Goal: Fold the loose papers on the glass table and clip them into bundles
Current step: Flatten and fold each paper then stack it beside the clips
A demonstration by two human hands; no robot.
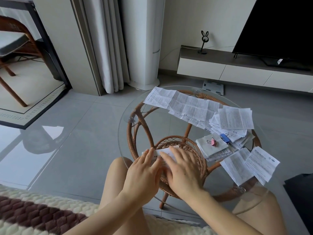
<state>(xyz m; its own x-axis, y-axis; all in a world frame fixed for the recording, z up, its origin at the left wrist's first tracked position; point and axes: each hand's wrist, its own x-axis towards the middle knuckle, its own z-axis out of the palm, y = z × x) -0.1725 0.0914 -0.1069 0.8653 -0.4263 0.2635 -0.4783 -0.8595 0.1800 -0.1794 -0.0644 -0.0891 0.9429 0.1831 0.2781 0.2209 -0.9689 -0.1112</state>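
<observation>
Both hands are at the near-left edge of the glass tabletop (162, 122). My left hand (142, 172) and right hand (184, 172) lie side by side, palms down, on a small folded paper (165, 151). My left fingers (149, 154) are straight and slightly spread, flat on the left part of the sheet. My right fingers (169, 158) are likewise straight and a little apart, pressing on its right part. The forefingers of the two hands meet near the middle of the paper. Neither hand pinches anything. The folded paper lies flat on the glass, its far edge showing beyond my fingertips. Across the far edge of the tabletop lies a long creased sheet (184, 106), opened out flat. At the right edge is a loose pile of papers (233, 124), fanned and uneven, with a blue clip (225, 137) at its near-left corner. Just beside that pile, toward the centre, is a folded bundle (211, 150) with a pink clip (213, 142) on top; I cannot tell whether the clip bites its edge. Two printed sheets (249, 165) overlap at the near-right edge and overhang the rim. A woven rattan base (135, 133) shows through the glass beneath all items.
</observation>
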